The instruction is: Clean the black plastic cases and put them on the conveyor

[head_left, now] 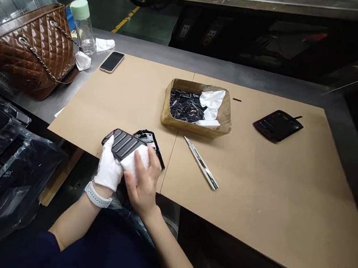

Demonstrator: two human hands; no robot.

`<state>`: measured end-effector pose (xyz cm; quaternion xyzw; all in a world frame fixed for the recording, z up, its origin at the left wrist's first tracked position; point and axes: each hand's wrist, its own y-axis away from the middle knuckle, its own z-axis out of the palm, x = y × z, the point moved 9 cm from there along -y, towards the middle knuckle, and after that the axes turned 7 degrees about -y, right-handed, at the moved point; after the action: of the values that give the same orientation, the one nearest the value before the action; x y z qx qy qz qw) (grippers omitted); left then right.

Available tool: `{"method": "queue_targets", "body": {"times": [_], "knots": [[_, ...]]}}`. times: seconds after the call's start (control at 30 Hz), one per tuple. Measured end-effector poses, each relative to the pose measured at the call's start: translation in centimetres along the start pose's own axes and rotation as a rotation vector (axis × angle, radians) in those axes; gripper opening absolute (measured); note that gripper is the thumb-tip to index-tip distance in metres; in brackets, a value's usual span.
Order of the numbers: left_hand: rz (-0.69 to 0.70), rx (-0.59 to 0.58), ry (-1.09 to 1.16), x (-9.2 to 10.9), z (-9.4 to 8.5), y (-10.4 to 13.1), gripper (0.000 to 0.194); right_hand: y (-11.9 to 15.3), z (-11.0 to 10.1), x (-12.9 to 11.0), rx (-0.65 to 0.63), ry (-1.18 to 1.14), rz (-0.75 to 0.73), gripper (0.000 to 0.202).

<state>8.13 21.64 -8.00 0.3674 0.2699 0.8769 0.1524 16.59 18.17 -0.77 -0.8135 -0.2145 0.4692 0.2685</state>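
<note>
Head view: left hand (109, 169) cups black part (125, 143); right hand (144, 184) presses cloth (136, 162)

One box (197, 109), phone (112, 62), bottle (85, 34), handbag (32, 47)

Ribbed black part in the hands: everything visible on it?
The ribbed black part looks like moulded plastic: flat, oblong, parallel ribs across the face, rounded far-left corner. Left hand, gloved, grips its left side, thumb over the edge. Right hand, bare, holds a white cloth against its near right end, hiding that end. It's over the brown board's near edge, overlapping another black part in view. Underside hidden.
</note>
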Motion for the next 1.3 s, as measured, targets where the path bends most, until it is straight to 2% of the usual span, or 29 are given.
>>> {"method": "queue_targets", "body": {"times": [0.1,0.2,0.27,0.33,0.4,0.5,0.6,0.8,1.07,1.3], "knots": [[0.017,-0.049,-0.068,0.4,0.4,0.9,0.045,-0.3,-1.1,2.2,0.002,-0.128,0.137,0.051],[0.282,-0.073,-0.345,2.8,0.5,2.2,0.036,-0.5,-2.7,5.8,0.051,-0.346,0.374,0.043],[0.466,-0.122,-0.621,4.1,1.3,3.2,0.032,-0.7,-4.2,6.6,0.125,-0.463,0.409,0.043],[0.539,-0.18,-0.828,4.3,2.2,3.9,0.027,-1.2,-5.7,6.0,0.173,-0.473,0.365,0.038],[0.541,-0.189,-0.911,4.1,2.4,4.3,0.026,-1.9,-6.5,4.2,0.143,-0.383,0.298,0.029],[0.547,-0.115,-0.95,4.1,2.2,4.6,0.021,-2.9,-6.7,1.4,0.08,-0.206,0.23,0.021],[0.57,-0.075,-0.964,4.0,2.0,4.8,0.013,-3.9,-6.5,0.0,0.074,-0.101,0.219,0.018],[0.62,-0.044,-1.025,4.3,1.3,4.7,0.001,-4.7,-5.0,-1.0,-0.018,-0.038,0.165,0.011],[0.728,-0.02,-1.255,4.4,0.8,4.8,0.011,-5.3,-4.2,-0.6,-0.111,-0.065,0.189,0.007],[0.704,0.028,-1.179,4.9,-0.2,4.3,0.012,-5.4,-3.7,-0.7,-0.158,-0.074,0.208,0.006]]}}
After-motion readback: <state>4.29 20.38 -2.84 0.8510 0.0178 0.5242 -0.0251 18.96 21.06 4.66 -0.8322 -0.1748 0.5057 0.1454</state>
